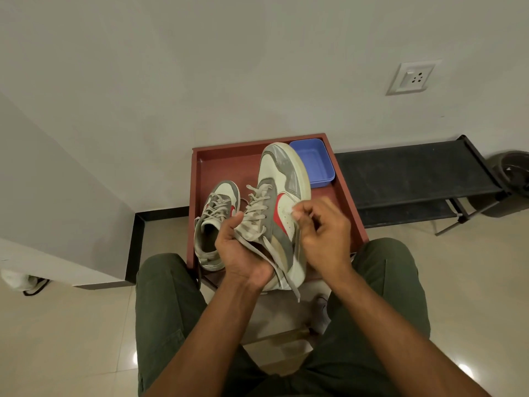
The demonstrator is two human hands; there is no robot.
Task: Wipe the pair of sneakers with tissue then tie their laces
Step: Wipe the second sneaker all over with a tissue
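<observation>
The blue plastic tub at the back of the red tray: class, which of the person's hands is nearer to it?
Right. The right hand wipes the raised sneaker just below the blue tub; the left hand grips that sneaker's lace side, farther left.

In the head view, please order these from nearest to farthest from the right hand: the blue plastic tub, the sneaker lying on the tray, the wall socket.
1. Blue plastic tub, tray's far right corner.
2. Grey-and-white sneaker lying on the red tray, left, slightly farther.
3. White wall socket, upper right.

A home, likely an entry corner: glossy tiled floor [71, 339], plain white wall [200, 67] with a socket [412, 78], a black shoe rack [415, 179], and sneakers [214, 222].
</observation>
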